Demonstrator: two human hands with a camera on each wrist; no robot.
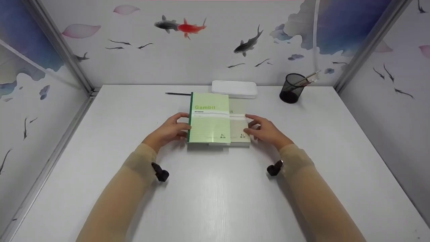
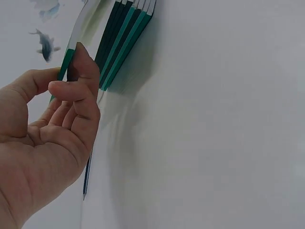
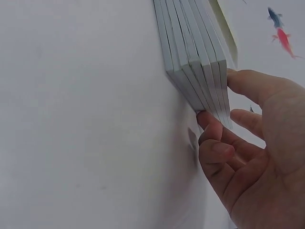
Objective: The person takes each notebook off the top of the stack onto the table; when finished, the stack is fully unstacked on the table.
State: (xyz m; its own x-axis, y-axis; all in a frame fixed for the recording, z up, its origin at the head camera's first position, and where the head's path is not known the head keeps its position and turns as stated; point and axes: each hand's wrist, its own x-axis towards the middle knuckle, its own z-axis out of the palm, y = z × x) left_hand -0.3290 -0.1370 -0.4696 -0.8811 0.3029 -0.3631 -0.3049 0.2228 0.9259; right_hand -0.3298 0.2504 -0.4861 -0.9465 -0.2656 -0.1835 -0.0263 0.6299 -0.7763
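We judge the top notebook point(image 1: 210, 126) light, bendy, best held by the spine point(image 1: 190, 109) our left grip point(image 1: 170, 128) pinches, while our right grip point(image 1: 267, 130) pinches the lower stack point(image 1: 238, 125).

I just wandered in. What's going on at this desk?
A person is handling green "Gambit" notebooks. The left hand pinches the top notebook by its green spine, holding it raised and set off to the left over the stack of notebooks. The right hand touches the stack's right edge. Behind them on the table lie a dark pen or pencil and a white case; a black mesh cup stands to the right.
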